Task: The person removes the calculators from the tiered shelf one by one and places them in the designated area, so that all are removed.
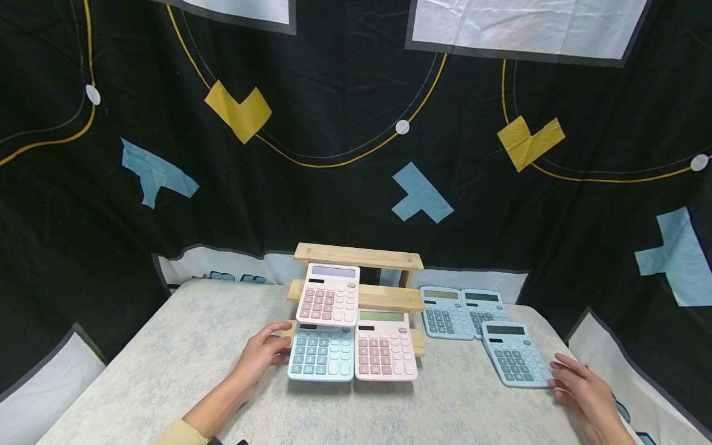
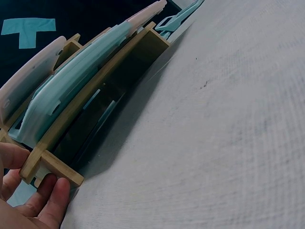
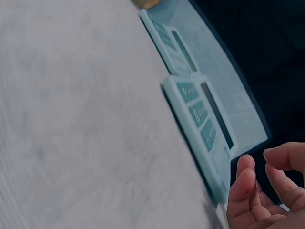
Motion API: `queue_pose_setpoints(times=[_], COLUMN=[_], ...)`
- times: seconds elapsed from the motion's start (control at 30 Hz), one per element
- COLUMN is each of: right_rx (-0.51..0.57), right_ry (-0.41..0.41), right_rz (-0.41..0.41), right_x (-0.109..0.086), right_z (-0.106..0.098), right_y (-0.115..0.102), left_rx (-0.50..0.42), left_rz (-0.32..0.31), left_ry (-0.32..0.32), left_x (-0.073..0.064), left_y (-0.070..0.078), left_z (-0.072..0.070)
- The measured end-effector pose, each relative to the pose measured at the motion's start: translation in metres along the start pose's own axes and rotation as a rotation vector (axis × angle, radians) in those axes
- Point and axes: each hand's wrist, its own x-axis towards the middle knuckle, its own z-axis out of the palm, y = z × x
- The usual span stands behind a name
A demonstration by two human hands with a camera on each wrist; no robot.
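Note:
My left hand (image 1: 261,355) grips the left end of a wooden rack (image 1: 389,298); in the left wrist view the thumb and fingers close round the corner of its frame (image 2: 62,169). The rack carries a pink calculator (image 1: 328,295) on its upper tier. Below lean a blue calculator (image 1: 321,352) and a second pink calculator (image 1: 385,346), side by side. At the table's right, my right hand (image 1: 581,392) hovers by the lower right corner of another blue calculator (image 1: 514,353), fingers loosely bent and nothing between them in the right wrist view.
Two more blue calculators, a left one (image 1: 447,313) and a right one (image 1: 483,311), lie behind the front blue one, right of the rack. A pale mottled cloth covers the table (image 1: 178,346). Behind it hangs a black curtain (image 1: 334,204) with taped blue and yellow patches.

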Motion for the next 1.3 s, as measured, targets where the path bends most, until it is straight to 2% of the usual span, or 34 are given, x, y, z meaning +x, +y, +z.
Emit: queue_pose_setpoints(times=[0.23,0.33,0.97,1.3], right_rx=[0.005,0.013,0.066,0.041], right_ry=[-0.196,-0.24,-0.365,-0.408], right_rz=[-0.035,-0.039,-0.079,-0.096], right_x=[-0.013,-0.017,-0.035,-0.048], right_z=[0.004,0.008,0.039,0.059], right_y=[-0.013,-0.016,-0.032,-0.04], left_rx=[0.001,-0.003,-0.008,-0.012], left_rz=[-0.002,0.0,0.001,0.001], left_ry=[0.0,-0.002,-0.002,0.008], left_x=[0.0,0.0,0.0,0.001], left_y=[0.0,0.0,-0.001,-0.002], left_z=[0.0,0.0,0.0,0.0])
